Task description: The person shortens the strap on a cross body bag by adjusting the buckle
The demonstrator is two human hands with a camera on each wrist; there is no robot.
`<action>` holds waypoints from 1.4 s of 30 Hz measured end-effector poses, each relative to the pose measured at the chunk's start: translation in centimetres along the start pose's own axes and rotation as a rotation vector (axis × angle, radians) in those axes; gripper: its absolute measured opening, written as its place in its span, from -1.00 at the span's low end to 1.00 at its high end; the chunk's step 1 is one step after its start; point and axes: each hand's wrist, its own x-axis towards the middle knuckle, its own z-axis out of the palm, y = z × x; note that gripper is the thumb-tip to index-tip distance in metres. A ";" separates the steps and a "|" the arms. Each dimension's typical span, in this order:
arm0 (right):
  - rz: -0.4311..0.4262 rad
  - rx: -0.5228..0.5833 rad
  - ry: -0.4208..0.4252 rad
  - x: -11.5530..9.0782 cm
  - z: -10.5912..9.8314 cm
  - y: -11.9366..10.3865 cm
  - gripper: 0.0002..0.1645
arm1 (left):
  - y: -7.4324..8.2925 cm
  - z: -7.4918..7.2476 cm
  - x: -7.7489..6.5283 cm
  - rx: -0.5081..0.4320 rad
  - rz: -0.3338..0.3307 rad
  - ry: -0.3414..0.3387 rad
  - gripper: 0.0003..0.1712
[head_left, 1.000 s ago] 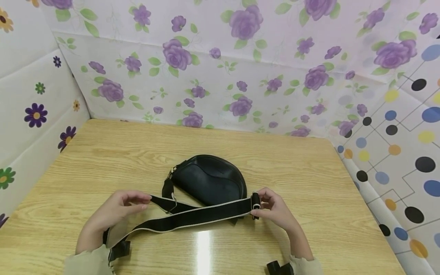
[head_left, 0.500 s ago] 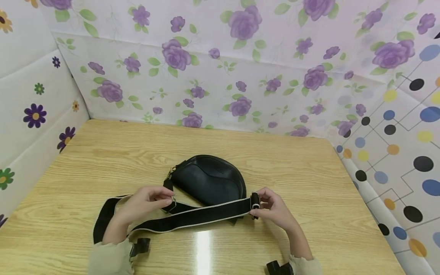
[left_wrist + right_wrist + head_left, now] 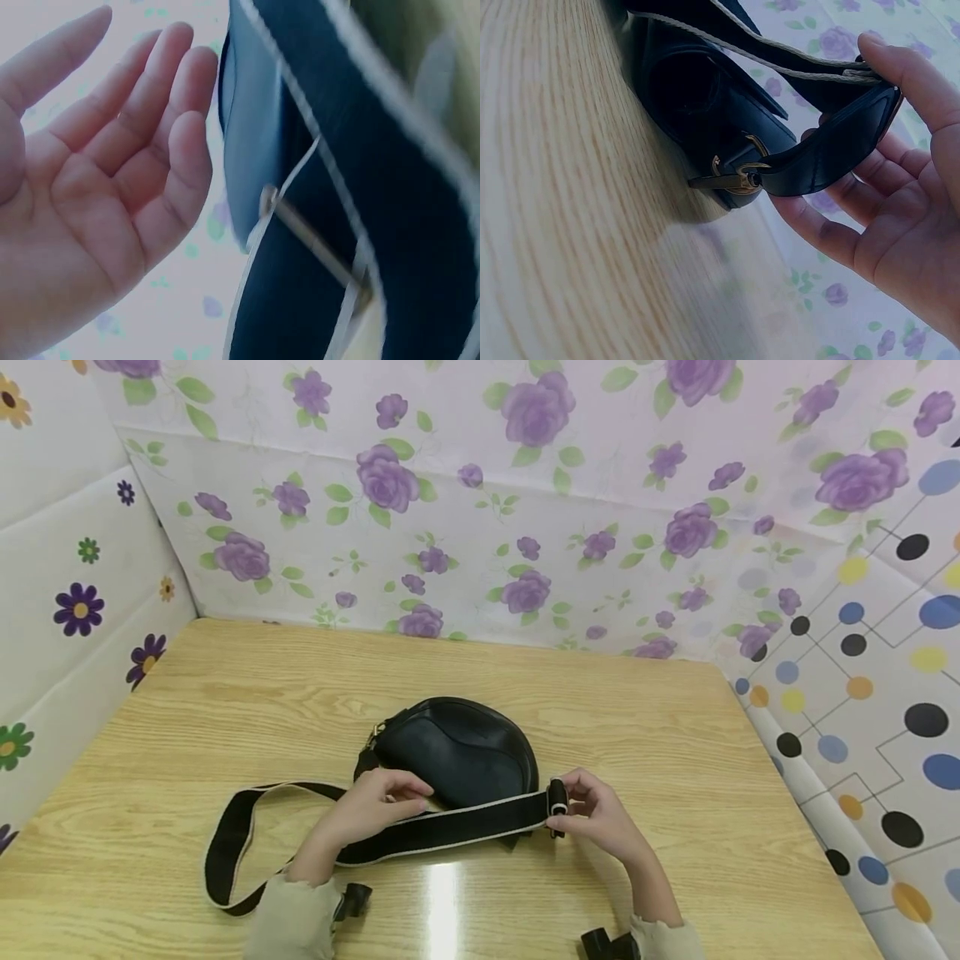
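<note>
A black half-moon shoulder bag (image 3: 459, 752) lies on the wooden table. Its black strap (image 3: 480, 823), edged in off-white, runs across the front of the bag and loops out to the left. My right hand (image 3: 603, 818) pinches the strap's right end between thumb and fingers. In the right wrist view, a gold clasp (image 3: 742, 171) joins the leather strap end (image 3: 832, 142) to the bag. Over the strap, my left hand (image 3: 371, 814) hovers with loosely bent fingers and holds nothing. The left wrist view shows a metal strap slider (image 3: 315, 244) beside that hand.
The wooden table (image 3: 637, 727) meets a purple-flowered cloth wall (image 3: 480, 568) at the back. A dotted cloth wall (image 3: 840, 710) stands on the right, and one with daisies (image 3: 67, 677) on the left. Light glares off the table's front (image 3: 442, 902).
My left hand has let go of the strap's left part and moved right along it towards the bag. The strap's left loop has dropped onto the table. My right hand keeps its place.
</note>
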 end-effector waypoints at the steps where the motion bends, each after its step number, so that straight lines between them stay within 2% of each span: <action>1: 0.002 0.001 0.001 0.0 0.0 0.0 -0.62 | 0.0 0.4 0.2 0.008 0.002 -0.004 -0.74; 5: -0.003 0.007 0.002 -0.1 0.1 -0.7 -0.62 | 0.3 1.9 1.0 0.041 -0.012 -0.026 -0.76; 8: -0.005 0.008 0.002 0.0 0.3 -1.6 -0.63 | 0.5 2.6 1.4 0.058 -0.028 -0.013 -0.79; 11: -0.002 0.003 0.006 0.0 0.5 -2.2 -0.64 | 0.7 2.9 1.7 0.059 -0.029 0.014 -0.80; 17: -0.006 -0.005 0.009 0.0 0.6 -2.2 -0.63 | 1.1 3.6 2.3 0.087 -0.008 0.016 -0.82; 24: -0.003 -0.017 0.017 0.0 0.7 -2.2 -0.62 | 1.7 4.4 2.9 0.087 0.012 -0.028 -0.81; 28: 0.000 -0.026 0.023 0.0 0.7 -2.3 -0.61 | 1.9 4.8 3.1 0.079 -0.002 -0.056 -0.81; 32: 0.002 -0.031 0.026 0.0 0.8 -2.4 -0.61 | 1.9 5.0 3.2 0.116 -0.020 -0.066 -0.81; 38: 0.006 -0.036 0.026 0.0 0.8 -2.5 -0.61 | 2.1 5.4 3.3 0.161 -0.014 -0.035 -0.82; 42: -0.002 -0.034 0.021 0.0 0.8 -2.5 -0.61 | 2.1 5.8 3.3 0.191 -0.004 0.019 -0.88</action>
